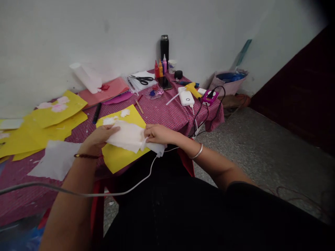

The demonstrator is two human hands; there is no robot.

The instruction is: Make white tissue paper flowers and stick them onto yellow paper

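A sheet of thin white tissue paper (127,135) is stretched between my two hands above a yellow sheet of paper (115,158). My left hand (103,135) pinches its left end, thumb on top. At the other end, my right hand (159,134) is closed on the tissue with bent fingers, and a crumpled part hangs below it. Small torn white pieces (125,113) lie on the far part of the yellow sheet. Left of my left forearm lies another white tissue sheet (56,158).
Yellow sheets (28,134) with pale pink pieces cover the table's left. Behind stand a tissue roll (87,78), scissors (143,80), paint bottles (160,68) and a black flask (164,47). At right are a yellow glue gun (193,90), power bank (186,97) and cables. A white cable (136,186) crosses before me.
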